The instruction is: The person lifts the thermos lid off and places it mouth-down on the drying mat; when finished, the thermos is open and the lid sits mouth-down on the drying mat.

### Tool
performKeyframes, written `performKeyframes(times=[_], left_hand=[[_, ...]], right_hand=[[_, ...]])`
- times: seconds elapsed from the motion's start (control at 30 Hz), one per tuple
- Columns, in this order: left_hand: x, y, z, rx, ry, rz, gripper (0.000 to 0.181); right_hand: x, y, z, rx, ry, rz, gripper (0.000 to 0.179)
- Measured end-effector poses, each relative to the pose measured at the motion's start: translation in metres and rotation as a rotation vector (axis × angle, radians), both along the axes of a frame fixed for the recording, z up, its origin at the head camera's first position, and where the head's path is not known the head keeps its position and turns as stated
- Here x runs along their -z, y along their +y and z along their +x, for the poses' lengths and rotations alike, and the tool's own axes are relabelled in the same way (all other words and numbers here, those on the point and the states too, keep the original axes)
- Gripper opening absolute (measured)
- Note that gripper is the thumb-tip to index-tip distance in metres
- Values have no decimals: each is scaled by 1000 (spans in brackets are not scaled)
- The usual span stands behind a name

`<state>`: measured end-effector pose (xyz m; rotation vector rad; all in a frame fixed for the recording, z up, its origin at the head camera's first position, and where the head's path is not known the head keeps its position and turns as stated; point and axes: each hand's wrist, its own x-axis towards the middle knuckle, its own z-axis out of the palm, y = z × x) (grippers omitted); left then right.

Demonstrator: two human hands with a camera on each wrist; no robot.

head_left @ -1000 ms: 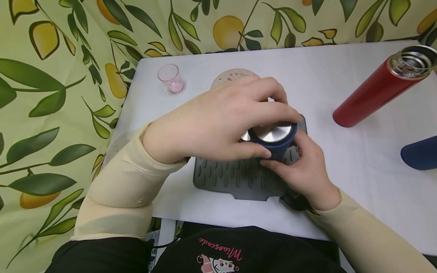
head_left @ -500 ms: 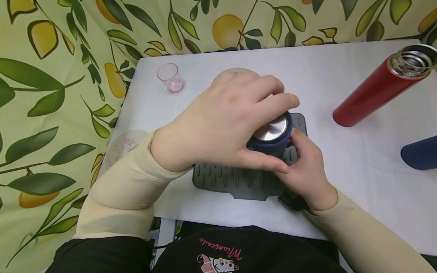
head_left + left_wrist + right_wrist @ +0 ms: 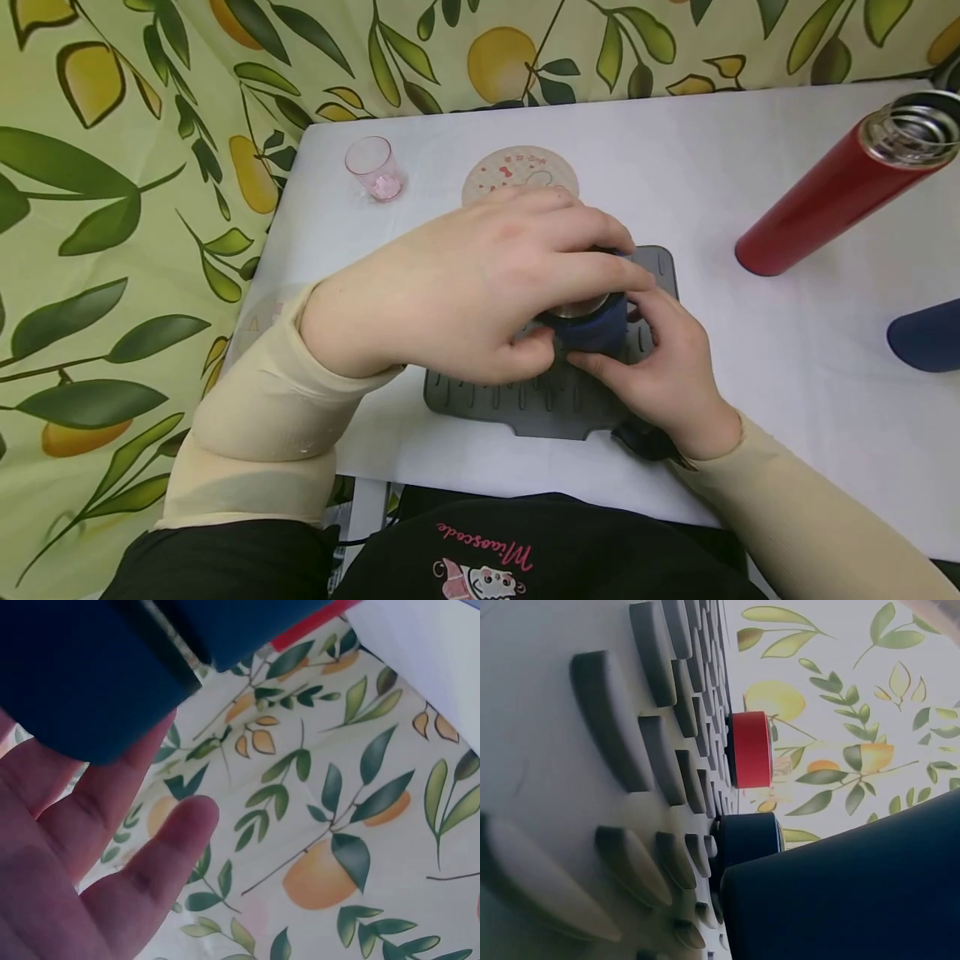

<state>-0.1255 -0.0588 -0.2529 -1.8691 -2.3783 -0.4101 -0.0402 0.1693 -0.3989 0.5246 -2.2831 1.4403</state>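
A dark blue thermos (image 3: 600,333) stands over the grey ridged mat in the head view. My left hand (image 3: 480,287) covers most of its steel-topped lid (image 3: 577,310), fingers over the far side and thumb bent at the near rim. Around the lower body curls my right hand (image 3: 671,362), thumb in front. In the left wrist view a thin metallic seam separates two blue parts, the nearer one (image 3: 75,682) with fingertips at its edge. The right wrist view shows the blue body (image 3: 847,900) up close; the right fingers are outside that view.
On the mat (image 3: 517,408) sit a red cap (image 3: 751,750) and a blue cap (image 3: 748,831). An uncapped red thermos (image 3: 817,200) stands at right, near another blue bottle (image 3: 926,336). Behind lie a round coaster (image 3: 517,162) and a pink glass (image 3: 372,167).
My left hand has turned on the lid: its thumb stretched right half a second ago and is now drawn back left, and less steel shows. The right hand holds its place.
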Motion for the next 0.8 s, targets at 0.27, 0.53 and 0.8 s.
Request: performKeyframes(times=[0.27,0.53,0.8], left_hand=[[53,8,-28,-153,66,32,79],[45,21,-19,-408,279,-1,97],[10,14,-5,-192,74,39,98]], right_hand=[[2,-1,-1,9,18,-10,86],[5,1,-4,-2,6,-30,82],[6,1,-5,36,57,-80,86]])
